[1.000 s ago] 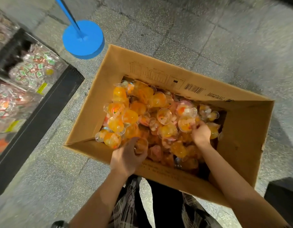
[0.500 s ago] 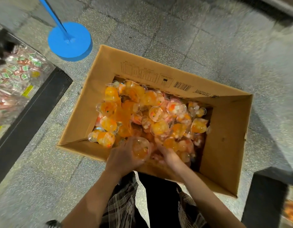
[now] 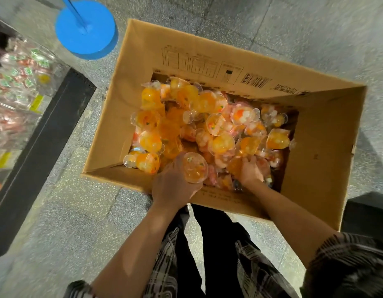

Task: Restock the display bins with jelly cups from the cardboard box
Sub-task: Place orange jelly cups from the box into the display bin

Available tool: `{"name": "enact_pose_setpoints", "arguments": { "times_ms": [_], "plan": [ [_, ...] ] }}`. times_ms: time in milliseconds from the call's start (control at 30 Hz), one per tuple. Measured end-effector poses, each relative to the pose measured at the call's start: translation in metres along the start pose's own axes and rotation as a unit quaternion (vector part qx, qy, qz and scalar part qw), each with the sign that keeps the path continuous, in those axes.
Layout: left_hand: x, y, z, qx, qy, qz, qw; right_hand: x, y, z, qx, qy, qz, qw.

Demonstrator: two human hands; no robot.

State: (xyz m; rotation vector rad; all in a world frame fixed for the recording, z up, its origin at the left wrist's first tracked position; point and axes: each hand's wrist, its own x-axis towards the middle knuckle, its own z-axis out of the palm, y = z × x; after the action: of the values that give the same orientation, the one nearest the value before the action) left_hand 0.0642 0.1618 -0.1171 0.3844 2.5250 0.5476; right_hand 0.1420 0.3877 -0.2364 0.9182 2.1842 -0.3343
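Jelly cups, clear plastic with orange filling [image 3: 207,130], heaped in brown cardboard box [image 3: 321,134] | left hand [image 3: 173,186] clasps one cup [image 3: 194,167] | right hand [image 3: 249,171] seemingly grasping another, fingers buried | risk: loose armful spills onto floor before display bins [image 3: 20,87]

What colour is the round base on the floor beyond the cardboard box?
Bright blue; the round base shows in the head view, the only one.

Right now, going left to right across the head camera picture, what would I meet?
Display bins → blue round base → left hand holding a jelly cup → right hand → cardboard box's right wall.
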Motion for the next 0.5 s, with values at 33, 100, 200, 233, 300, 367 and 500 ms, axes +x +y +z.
{"name": "enact_pose_setpoints", "arguments": {
  "times_ms": [33, 100, 200, 233, 300, 367, 500],
  "plan": [
    [0.0, 0.0, 0.0, 0.003, 0.002, 0.003, 1.0, -0.003, 0.001, -0.001, 0.007, 0.001, 0.004, 1.0],
    [0.0, -0.001, -0.001, -0.005, 0.007, 0.013, 1.0, -0.011, 0.002, -0.007, 0.046, 0.012, 0.014, 0.999],
    [-0.005, 0.001, -0.007, -0.06, 0.025, 0.057, 0.996, -0.029, 0.015, -0.025, 0.181, 0.016, 0.002, 0.983],
    [-0.008, 0.002, -0.009, -0.114, 0.046, 0.062, 0.99, -0.042, 0.021, -0.035, 0.279, 0.002, 0.001, 0.96],
    [-0.012, 0.011, -0.01, -0.255, 0.082, 0.028, 0.963, -0.084, 0.03, -0.058, 0.501, -0.053, -0.027, 0.864],
    [-0.017, 0.028, -0.012, -0.328, 0.1, 0.0, 0.939, -0.132, 0.039, -0.078, 0.612, -0.065, -0.094, 0.783],
    [-0.026, 0.08, -0.02, -0.348, 0.05, 0.068, 0.934, -0.203, 0.058, -0.09, 0.734, 0.008, -0.174, 0.657]
  ]
}}
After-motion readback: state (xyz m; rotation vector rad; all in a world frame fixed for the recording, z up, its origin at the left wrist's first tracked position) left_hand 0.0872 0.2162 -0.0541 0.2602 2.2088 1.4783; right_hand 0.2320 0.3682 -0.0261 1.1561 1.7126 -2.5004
